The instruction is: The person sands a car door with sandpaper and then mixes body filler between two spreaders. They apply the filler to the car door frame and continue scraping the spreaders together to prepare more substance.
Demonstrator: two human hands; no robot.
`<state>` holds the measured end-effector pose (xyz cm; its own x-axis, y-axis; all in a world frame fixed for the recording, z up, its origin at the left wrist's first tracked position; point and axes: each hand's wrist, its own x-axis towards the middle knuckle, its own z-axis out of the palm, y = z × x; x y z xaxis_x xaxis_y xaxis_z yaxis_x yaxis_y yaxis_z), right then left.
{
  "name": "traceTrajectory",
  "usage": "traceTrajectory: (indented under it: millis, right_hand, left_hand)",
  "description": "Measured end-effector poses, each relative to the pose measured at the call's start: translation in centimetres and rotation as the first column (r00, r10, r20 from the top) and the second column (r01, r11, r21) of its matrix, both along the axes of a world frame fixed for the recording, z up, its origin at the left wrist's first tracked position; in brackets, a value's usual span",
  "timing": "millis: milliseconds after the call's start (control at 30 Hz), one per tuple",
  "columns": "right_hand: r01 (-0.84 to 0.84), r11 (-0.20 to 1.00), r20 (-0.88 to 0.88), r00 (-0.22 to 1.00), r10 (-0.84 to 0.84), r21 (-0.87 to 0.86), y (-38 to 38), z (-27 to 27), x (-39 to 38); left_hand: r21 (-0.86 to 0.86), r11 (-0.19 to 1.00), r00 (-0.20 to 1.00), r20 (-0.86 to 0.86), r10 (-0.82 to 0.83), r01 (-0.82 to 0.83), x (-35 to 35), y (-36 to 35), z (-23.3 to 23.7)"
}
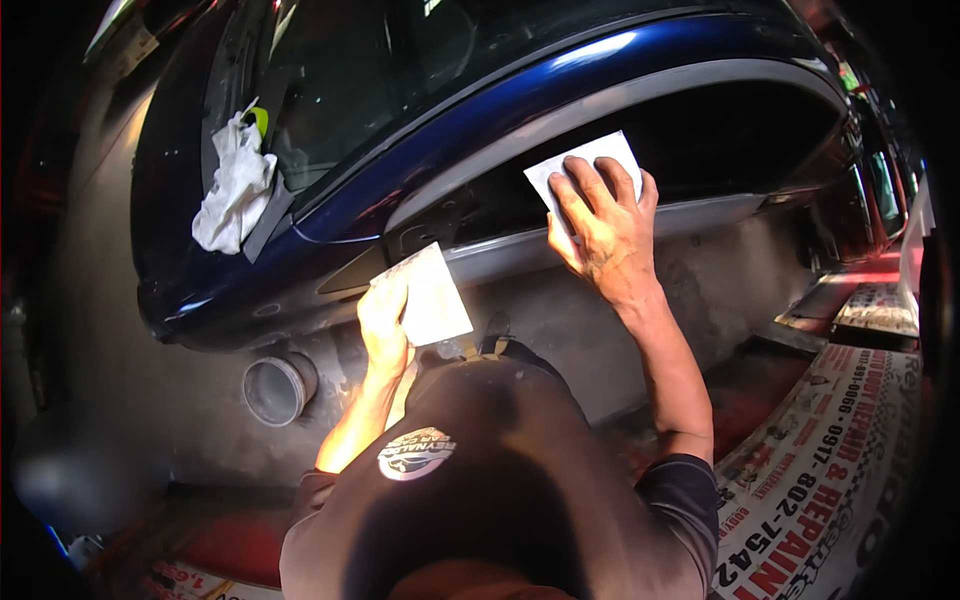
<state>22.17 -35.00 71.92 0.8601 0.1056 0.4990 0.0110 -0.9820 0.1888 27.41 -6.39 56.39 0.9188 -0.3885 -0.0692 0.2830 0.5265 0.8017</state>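
A white rectangular sheet (437, 297) is held by its left edge in my left hand (384, 318), just in front of the lower side of a dark blue car (480, 105). Higher up and to the right, my right hand (603, 225) has its fingers spread over a white square pad or folded sheet (616, 146), pressing it against the car's side window area. A grey strip (560, 110) curves above that dark area. The underside of the pad is hidden.
A crumpled white cloth (238, 185) lies by the windshield at the left. A grey round container (275, 390) stands on the floor (215, 440) below the car. Printed banners (820, 450) are at the lower right.
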Motion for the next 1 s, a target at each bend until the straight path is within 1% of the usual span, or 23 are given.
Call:
traceTrajectory:
  millis: [33,67,133,167,200,267,333,400,467,567,633,767,867,933,1000]
  right_hand:
    - [0.023,1.000,0.005,1.000,-0.024,0.005,-1.0,0.5,-0.4]
    - [0.043,0.999,0.009,0.999,-0.043,0.015,-1.8,1.0,-0.8]
    - [0.055,0.998,0.086,0.995,-0.058,0.038,-4.4,2.2,-1.3]
    - [0.063,0.997,0.112,0.991,-0.068,0.044,-5.8,2.8,-1.6]
    - [0.089,0.996,0.133,0.987,-0.091,0.022,-6.9,3.5,-1.7]
    - [0.084,0.996,0.169,0.982,-0.083,0.005,-8.8,4.4,-1.5]
    - [0.066,0.997,0.190,0.980,-0.059,-0.031,-9.5,5.2,-0.8]
    - [0.014,0.998,0.193,0.981,-0.001,-0.066,-10.4,5.6,0.3]
    - [0.010,0.998,0.189,0.982,0.003,-0.069,-10.9,5.8,0.7]
    - [-0.042,0.996,0.190,0.980,0.056,-0.074,-11.4,5.7,1.3]
    - [-0.034,0.996,0.157,0.987,0.046,-0.077,-11.4,5.8,1.6]
    - [-0.034,0.997,0.158,0.986,0.044,-0.066,-11.5,5.0,1.5]
    - [-0.019,0.997,0.126,0.992,0.028,-0.074,-11.6,5.4,0.7]
    - [0.018,0.998,0.034,0.999,-0.017,-0.053,-12.0,5.0,-0.3]
    - [0.004,0.999,0.049,0.999,-0.002,-0.047,-12.2,4.9,-0.6]
  left_hand:
    - [0.015,1.000,0.999,0.044,0.004,-0.005,0.0,-0.3,0.4]
    - [0.015,1.000,1.000,0.002,0.007,-0.007,0.0,-0.5,0.4]
    - [0.052,0.999,1.000,0.011,0.016,-0.017,0.2,-0.6,-0.1]
    - [0.044,0.999,1.000,0.017,0.008,-0.008,0.4,-0.8,-0.4]
    - [0.056,0.998,1.000,0.027,0.015,-0.016,0.5,-1.0,-0.7]
    - [0.079,0.997,0.999,0.038,0.020,-0.023,0.5,-1.6,-0.7]
    - [0.050,0.998,0.998,0.043,0.036,-0.038,0.3,-2.4,-0.5]
    - [0.044,0.999,0.999,0.032,0.021,-0.023,-0.1,-3.5,-0.8]
    - [0.035,0.999,1.000,0.016,0.016,-0.016,-0.5,-4.2,-0.6]
    - [0.027,1.000,1.000,0.000,0.011,-0.011,-0.8,-4.7,-0.5]
    - [0.075,0.997,1.000,0.011,0.012,-0.013,-0.9,-4.9,-0.7]
    - [0.089,0.996,1.000,0.008,0.014,-0.014,-1.0,-5.3,0.1]
    - [0.089,0.995,0.998,-0.019,0.052,-0.050,-1.1,-5.6,1.0]
    - [0.069,0.994,0.996,0.027,0.083,-0.084,-1.1,-5.2,0.5]
    - [0.051,0.995,0.996,-0.002,0.084,-0.084,-1.2,-5.2,0.6]
